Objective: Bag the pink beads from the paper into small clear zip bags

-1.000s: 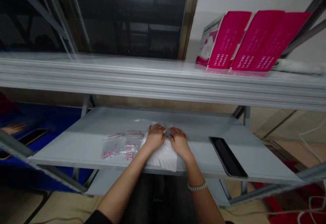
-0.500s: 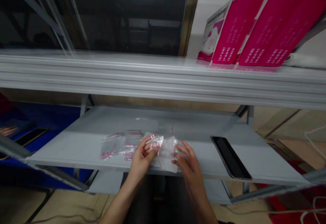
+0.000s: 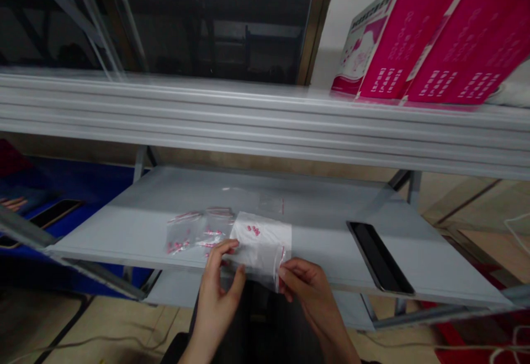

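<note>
Right hand (image 3: 306, 281): pinches clear bag (image 3: 264, 269) by its right edge, lower centre. Left hand (image 3: 216, 291): finger and thumb parted, bag contact unclear. Best worked gently, clear of red pieces (image 3: 255, 231), centre.

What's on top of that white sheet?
A few little pink pieces lie on the white sheet. The right hand holds a clear bag over its near part; I can't tell whether anything's under there.
</note>
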`<state>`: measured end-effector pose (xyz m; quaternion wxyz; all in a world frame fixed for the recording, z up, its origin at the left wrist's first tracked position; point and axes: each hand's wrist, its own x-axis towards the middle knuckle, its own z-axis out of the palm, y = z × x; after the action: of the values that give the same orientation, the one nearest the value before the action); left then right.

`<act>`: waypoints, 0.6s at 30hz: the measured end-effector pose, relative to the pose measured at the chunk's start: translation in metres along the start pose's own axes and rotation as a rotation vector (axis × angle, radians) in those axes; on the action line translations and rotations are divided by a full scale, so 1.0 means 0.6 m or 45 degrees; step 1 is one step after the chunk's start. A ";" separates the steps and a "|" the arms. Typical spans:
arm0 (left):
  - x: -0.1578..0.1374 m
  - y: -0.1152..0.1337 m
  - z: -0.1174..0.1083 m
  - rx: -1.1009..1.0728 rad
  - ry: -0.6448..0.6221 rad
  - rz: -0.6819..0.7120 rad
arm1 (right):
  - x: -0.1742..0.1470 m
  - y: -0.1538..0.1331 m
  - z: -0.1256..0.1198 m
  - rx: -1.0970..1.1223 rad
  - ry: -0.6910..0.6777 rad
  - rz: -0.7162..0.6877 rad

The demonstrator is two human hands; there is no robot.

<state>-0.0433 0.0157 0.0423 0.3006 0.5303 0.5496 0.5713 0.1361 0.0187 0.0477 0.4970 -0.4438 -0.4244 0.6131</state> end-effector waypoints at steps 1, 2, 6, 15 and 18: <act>-0.004 0.010 0.001 0.058 -0.049 0.050 | -0.003 -0.001 0.005 -0.059 -0.021 0.005; -0.008 0.020 0.003 0.085 -0.140 0.080 | -0.007 -0.002 0.010 -0.116 -0.048 0.013; -0.019 0.049 0.014 0.128 -0.404 0.134 | -0.021 -0.007 0.029 -0.269 -0.110 -0.008; -0.028 0.055 0.000 0.195 -0.643 0.201 | -0.030 -0.011 0.027 -0.453 -0.128 -0.098; -0.032 0.052 0.001 0.335 -0.576 0.293 | -0.035 -0.011 0.036 -0.787 0.031 -0.340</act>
<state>-0.0303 -0.0084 0.0668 0.2773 0.7378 0.4739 0.3926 0.1191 -0.0030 0.0620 0.4197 -0.5213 -0.6387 0.3796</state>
